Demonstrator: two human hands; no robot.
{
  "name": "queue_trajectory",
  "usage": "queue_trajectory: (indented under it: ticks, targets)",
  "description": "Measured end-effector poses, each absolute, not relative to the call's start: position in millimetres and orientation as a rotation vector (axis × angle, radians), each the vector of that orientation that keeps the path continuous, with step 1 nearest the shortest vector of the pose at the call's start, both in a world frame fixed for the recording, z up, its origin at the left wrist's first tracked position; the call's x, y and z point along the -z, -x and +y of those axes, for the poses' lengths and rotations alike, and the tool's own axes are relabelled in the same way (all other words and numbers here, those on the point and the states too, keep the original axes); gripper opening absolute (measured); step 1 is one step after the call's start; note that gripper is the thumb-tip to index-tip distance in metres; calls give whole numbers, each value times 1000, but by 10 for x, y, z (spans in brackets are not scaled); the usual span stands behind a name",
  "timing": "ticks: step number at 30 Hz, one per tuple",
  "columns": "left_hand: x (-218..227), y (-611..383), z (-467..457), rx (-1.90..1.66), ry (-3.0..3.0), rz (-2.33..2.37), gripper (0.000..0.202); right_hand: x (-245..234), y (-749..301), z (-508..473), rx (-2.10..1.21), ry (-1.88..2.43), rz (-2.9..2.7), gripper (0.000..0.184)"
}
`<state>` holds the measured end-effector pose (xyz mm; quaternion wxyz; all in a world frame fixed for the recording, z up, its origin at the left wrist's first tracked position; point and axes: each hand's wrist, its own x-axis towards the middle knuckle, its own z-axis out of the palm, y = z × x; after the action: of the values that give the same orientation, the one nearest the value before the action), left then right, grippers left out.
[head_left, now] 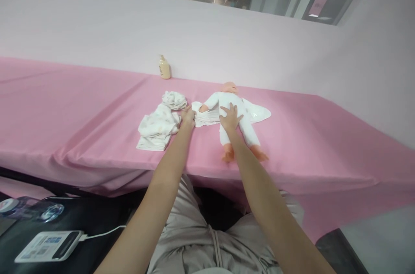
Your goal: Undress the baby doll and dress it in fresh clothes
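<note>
A baby doll (232, 103) in a white suit lies on the pink tablecloth, its feet towards me. Under its back a white cloth (206, 118) spreads out to both sides, creased on the left. My right hand (230, 117) rests flat on the doll's belly with its fingers spread. At the left end of the white cloth is my left hand (188, 116), its fingers bent together on the edge; the fingertips are partly hidden. Just left of that hand lie folded printed baby clothes (158, 129), with a rolled printed cloth (174, 100) behind them.
A pump bottle (164, 68) stands at the back against the white wall. The pink tablecloth (324, 135) hangs over the front edge. Lower left, a clear plastic bottle (35, 209) and a white power bank (50, 246) with a cable lie on a black surface.
</note>
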<state>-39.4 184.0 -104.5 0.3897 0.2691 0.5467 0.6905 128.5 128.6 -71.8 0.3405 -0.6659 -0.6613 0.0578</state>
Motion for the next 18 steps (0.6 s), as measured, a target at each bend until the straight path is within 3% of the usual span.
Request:
queue_trajectory:
  ticks: [8,13,18]
  targets:
    - [1045,340,1786,-1686,-945,1401,59,718,-1306,1309,-191,1679,-1717,46]
    - [927,296,1555,-1722,-1282,1475,40,716,-1270,1301,-177,1685,-1701,46]
    - [834,-39,1390,-1547,-1632,1223,32,599,-1363,1342,-273,1862,-1351,56]
